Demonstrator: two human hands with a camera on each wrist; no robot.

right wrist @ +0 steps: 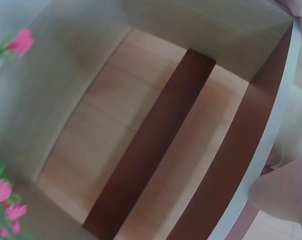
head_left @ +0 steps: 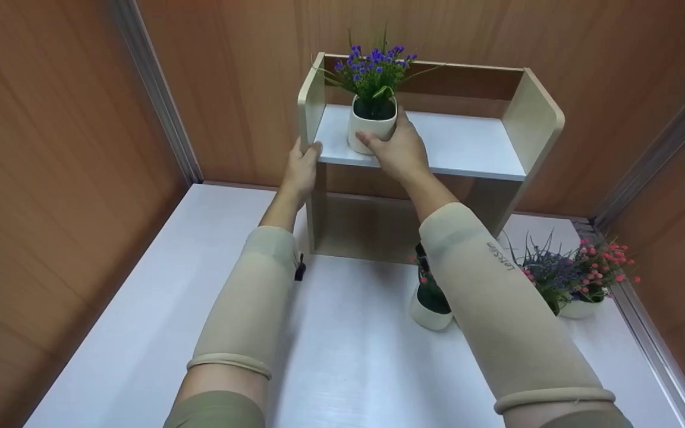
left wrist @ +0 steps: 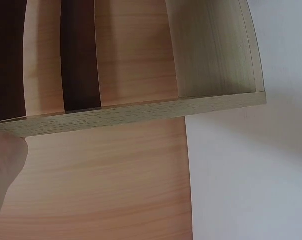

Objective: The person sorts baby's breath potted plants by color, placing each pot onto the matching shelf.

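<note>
A white pot [head_left: 372,132] of purple flowers [head_left: 372,64] is at the left part of the upper board of a small wooden shelf unit [head_left: 461,139]. My right hand [head_left: 403,148] grips this pot from its right side, thumb across the front. Whether the pot's base bears fully on the board cannot be told. With my left hand [head_left: 301,171] I hold the front edge of the unit's left side panel [head_left: 313,98]. The left wrist view shows part of that hand [left wrist: 6,160] against the panel edge; in the right wrist view, a thumb [right wrist: 283,192] appears beside the board.
Below, a white pot [head_left: 431,315] with red flowers stands on the white table [head_left: 342,356], partly behind my right forearm. More potted flowers, purple [head_left: 547,273] and red [head_left: 604,267], stand at the right. Wood-patterned walls [head_left: 229,89] enclose the table.
</note>
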